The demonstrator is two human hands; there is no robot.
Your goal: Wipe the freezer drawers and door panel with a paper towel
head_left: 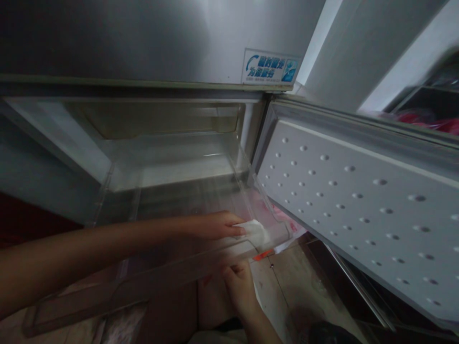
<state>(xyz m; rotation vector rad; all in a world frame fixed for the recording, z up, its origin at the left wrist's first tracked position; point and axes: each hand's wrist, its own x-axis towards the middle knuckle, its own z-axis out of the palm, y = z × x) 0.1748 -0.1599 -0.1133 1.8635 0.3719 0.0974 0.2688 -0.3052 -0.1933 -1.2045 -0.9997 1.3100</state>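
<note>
A clear plastic drawer [172, 267] is pulled out of a fridge compartment, tilted toward me. My left hand [218, 225] reaches across its inside from the left and holds a white cloth [255, 232] against the right front corner. Below the drawer's front edge, on the outside, my right hand [239, 282] has its fingers curled near the front wall. Whether those fingers grip the drawer edge or something else is hidden.
The open fridge door [344, 191] with a dimpled inner panel fills the right side. Above is the closed upper door [143, 43] with a blue-and-white sticker. Pink bags and an orange item lie under the drawer, above the tiled floor [283, 282].
</note>
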